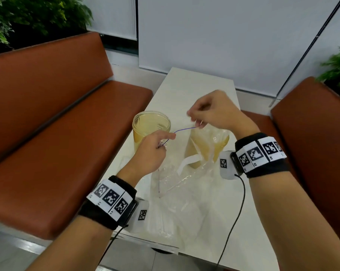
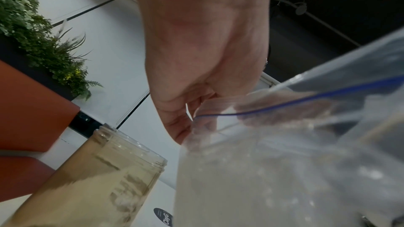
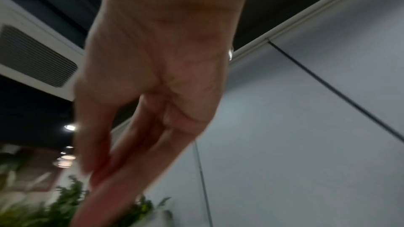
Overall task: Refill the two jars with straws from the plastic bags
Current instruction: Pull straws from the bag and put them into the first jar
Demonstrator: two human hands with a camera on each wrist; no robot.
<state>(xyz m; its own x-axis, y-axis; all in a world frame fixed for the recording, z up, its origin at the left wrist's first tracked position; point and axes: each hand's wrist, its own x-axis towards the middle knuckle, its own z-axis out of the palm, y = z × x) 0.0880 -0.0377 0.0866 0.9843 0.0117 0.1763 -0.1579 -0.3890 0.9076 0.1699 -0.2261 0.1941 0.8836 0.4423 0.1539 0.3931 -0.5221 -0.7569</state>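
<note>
A clear plastic bag [image 1: 186, 173] with a blue zip line [image 1: 184, 129] is held upright over the white table [image 1: 186, 89]. My left hand [image 1: 163, 143] pinches the left end of its mouth. My right hand [image 1: 197, 122] pinches the right end, higher up. White straws [image 1: 187, 162] show through the film. The open yellowish jar [image 1: 151, 126] stands just behind my left hand. The second jar [image 1: 219, 141] is half hidden behind the bag. In the left wrist view my left hand [image 2: 192, 125] holds the bag [image 2: 273, 170] beside the jar [image 2: 98, 179]. The right wrist view shows my blurred right hand [image 3: 102, 167] only.
Another plastic bag of straws [image 1: 165, 223] lies flat at the table's near edge. Brown padded benches stand at the left [image 1: 57, 133] and right [image 1: 317, 133]. A black cable [image 1: 237, 212] hangs from my right wrist. Plants [image 1: 28, 16] stand behind the left bench.
</note>
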